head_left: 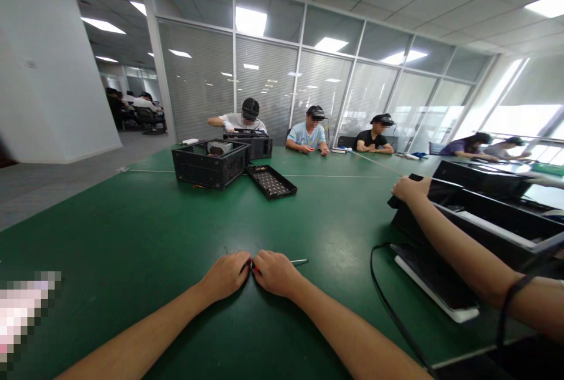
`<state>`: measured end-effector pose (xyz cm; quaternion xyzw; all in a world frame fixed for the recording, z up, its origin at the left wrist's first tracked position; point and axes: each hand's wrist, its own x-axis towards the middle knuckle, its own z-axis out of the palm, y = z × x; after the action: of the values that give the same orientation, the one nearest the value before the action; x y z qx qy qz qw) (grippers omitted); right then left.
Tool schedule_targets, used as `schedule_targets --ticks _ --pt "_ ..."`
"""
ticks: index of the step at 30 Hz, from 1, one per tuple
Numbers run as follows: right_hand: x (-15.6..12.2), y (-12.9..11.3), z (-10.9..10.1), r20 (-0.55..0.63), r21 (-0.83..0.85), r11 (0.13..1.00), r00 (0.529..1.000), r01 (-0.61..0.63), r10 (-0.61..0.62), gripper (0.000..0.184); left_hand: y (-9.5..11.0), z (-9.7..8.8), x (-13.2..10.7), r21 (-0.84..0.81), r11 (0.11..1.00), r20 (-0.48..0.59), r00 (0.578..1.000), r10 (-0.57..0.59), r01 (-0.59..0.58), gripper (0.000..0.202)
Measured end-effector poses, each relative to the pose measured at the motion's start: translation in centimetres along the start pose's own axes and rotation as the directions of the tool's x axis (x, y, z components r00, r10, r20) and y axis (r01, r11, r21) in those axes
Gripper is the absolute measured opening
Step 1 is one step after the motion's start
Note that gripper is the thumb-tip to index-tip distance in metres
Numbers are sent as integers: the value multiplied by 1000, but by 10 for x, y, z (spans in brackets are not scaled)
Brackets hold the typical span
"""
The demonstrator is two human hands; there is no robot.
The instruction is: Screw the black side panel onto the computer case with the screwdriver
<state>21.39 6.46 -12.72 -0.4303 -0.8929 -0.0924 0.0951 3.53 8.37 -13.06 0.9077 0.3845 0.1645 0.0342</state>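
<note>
My left hand point(227, 275) and my right hand point(277, 273) rest side by side on the green table point(145, 233), knuckles up and fingers curled. Together they hold a small screwdriver point(298, 261); its thin metal shaft sticks out to the right of my right hand, and a bit of red and black handle shows between the two hands.
A black computer case point(210, 162) and its loose side panel point(271, 181) lie further back. At the right a co-worker's arm point(453, 245) reaches to another black case point(484, 209), with a cable point(388, 303) and a flat panel point(434, 283) beside it. Several people sit at the far side.
</note>
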Motion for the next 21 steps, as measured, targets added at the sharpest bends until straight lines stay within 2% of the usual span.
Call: schedule_targets --ticks 6,21 --pt "0 1 1 -22 22 1000 1000 17 -17 25 -1 0 0 -20 1000 -26 1000 -8 7 17" --pt "0 4 10 -160 90 995 987 48 -33 23 -2 2 -1 -83 996 -82 996 -46 40 15"
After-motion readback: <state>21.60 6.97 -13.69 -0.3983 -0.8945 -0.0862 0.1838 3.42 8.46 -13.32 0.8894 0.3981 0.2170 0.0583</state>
